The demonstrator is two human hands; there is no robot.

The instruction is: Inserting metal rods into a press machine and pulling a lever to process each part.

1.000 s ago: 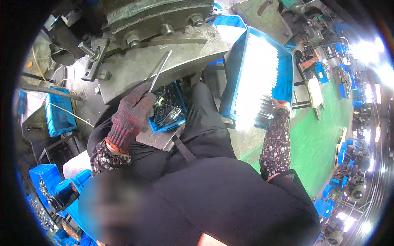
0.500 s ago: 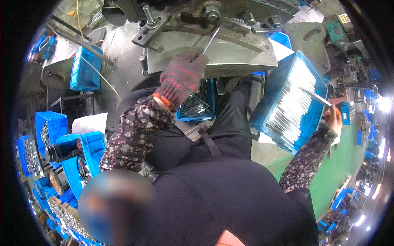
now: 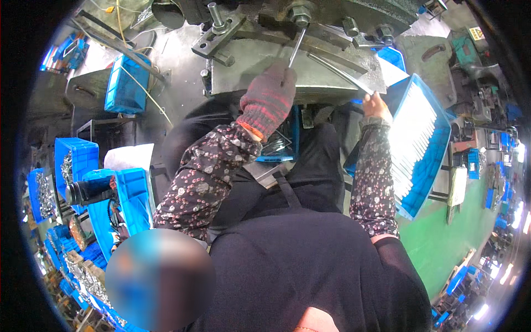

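Rod in right hand now over steel plate

Left hand holds a thin shaft, right hand a metal rod

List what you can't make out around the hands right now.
- Head view: how the left hand grips its metal rod; the glove hides the contact.
- Head view: single rods in the large blue bin; glare washes many out.
- Head view: part of the smaller bin beneath the glove; glove and sleeve cover it.
- Head view: the machine; cut off by the upper edge.
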